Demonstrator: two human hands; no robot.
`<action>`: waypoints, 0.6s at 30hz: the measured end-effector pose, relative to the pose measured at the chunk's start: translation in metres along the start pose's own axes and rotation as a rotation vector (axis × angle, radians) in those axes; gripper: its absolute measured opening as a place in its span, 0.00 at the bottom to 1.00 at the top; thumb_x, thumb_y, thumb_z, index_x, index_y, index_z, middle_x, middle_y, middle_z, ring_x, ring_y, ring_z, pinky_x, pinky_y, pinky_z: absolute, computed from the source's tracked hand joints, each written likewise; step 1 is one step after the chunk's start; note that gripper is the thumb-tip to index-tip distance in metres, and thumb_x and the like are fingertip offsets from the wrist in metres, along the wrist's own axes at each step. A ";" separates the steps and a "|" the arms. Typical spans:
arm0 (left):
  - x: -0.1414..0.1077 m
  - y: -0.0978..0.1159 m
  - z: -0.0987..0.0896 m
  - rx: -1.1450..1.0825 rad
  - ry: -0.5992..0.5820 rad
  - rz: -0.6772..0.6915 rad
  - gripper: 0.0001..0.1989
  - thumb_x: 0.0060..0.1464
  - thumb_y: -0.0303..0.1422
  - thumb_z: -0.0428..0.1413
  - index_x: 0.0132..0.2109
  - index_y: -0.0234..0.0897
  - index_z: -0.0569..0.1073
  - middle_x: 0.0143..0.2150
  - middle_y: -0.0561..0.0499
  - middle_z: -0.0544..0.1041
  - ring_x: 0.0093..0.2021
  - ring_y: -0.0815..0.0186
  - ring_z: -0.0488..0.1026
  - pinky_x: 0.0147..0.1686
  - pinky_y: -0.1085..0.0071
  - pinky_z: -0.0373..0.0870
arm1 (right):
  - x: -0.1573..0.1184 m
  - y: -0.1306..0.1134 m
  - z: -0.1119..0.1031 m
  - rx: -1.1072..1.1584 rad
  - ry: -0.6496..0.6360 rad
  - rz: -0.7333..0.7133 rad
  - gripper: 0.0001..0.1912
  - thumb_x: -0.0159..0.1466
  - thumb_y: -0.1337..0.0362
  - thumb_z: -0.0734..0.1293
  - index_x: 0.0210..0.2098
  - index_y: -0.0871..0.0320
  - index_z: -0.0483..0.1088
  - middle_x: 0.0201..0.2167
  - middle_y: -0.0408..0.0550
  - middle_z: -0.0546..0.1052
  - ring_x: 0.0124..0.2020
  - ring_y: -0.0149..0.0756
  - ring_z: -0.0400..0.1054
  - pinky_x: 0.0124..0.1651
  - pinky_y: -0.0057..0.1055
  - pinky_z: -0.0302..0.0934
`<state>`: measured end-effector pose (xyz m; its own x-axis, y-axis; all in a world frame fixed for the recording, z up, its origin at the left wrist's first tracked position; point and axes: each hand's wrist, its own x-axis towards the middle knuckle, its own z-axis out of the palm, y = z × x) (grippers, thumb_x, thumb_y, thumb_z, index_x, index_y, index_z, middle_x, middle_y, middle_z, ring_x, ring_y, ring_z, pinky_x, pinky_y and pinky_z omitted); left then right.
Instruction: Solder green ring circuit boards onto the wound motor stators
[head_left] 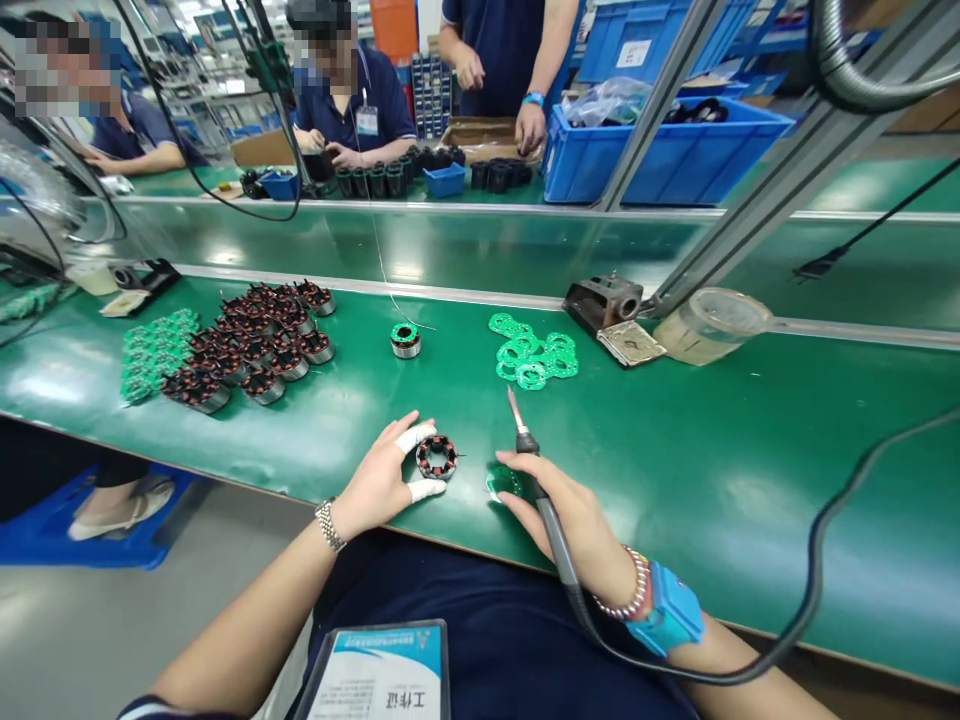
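My left hand (376,482), white tape on its thumb and forefinger, grips a wound motor stator (436,458) from its left side, low over the green bench. In my right hand (585,525) lies a soldering iron (551,520), its bare tip pointing away from me. Between thumb and forefinger the same hand also has a green ring-shaped circuit board (505,484), partly hidden by the fingers. Beyond my hands stands a single stator with a green board on top (406,341); a thin solder wire (381,262) hangs down beside it. Loose green circuit boards (531,352) lie farther right.
Many stators (259,340) cluster at left beside stacked green boards (159,352). A soldering iron stand (606,302), sponge tray (631,343) and plastic tub (712,325) sit at back right. The iron's cable (814,560) loops right. Co-workers (360,110) work across the bench.
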<state>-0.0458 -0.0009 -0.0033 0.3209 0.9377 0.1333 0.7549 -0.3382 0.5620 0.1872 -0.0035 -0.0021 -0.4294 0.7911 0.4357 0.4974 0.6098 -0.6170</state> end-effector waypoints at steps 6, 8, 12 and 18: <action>-0.007 0.025 0.009 -0.164 0.046 0.082 0.25 0.42 0.31 0.61 0.49 0.37 0.64 0.47 0.42 0.71 0.51 0.56 0.68 0.48 0.58 0.67 | -0.003 -0.012 -0.003 0.075 0.064 0.047 0.11 0.59 0.71 0.62 0.41 0.55 0.60 0.32 0.46 0.74 0.33 0.31 0.71 0.39 0.27 0.67; -0.011 0.033 0.009 -0.165 0.030 0.114 0.24 0.43 0.32 0.60 0.48 0.37 0.64 0.44 0.44 0.72 0.45 0.59 0.70 0.44 0.61 0.70 | -0.003 -0.013 -0.001 0.091 0.066 0.039 0.10 0.60 0.72 0.61 0.40 0.55 0.60 0.30 0.45 0.73 0.31 0.30 0.70 0.37 0.25 0.66; -0.016 0.045 0.012 -0.161 0.033 0.136 0.25 0.44 0.32 0.59 0.51 0.36 0.62 0.42 0.45 0.71 0.41 0.61 0.71 0.41 0.63 0.71 | -0.003 -0.012 0.001 0.081 0.059 -0.003 0.10 0.60 0.74 0.59 0.41 0.56 0.60 0.28 0.44 0.71 0.28 0.29 0.69 0.34 0.24 0.65; -0.023 0.042 0.016 -0.142 0.063 0.130 0.26 0.45 0.30 0.58 0.53 0.38 0.63 0.44 0.45 0.69 0.42 0.62 0.71 0.41 0.65 0.71 | -0.008 -0.001 -0.015 0.068 0.053 -0.020 0.07 0.60 0.72 0.61 0.38 0.57 0.64 0.26 0.45 0.72 0.27 0.30 0.68 0.32 0.25 0.64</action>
<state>-0.0123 -0.0374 0.0038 0.3704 0.8916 0.2604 0.6197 -0.4460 0.6458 0.2016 -0.0100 0.0046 -0.3977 0.7812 0.4812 0.4356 0.6224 -0.6503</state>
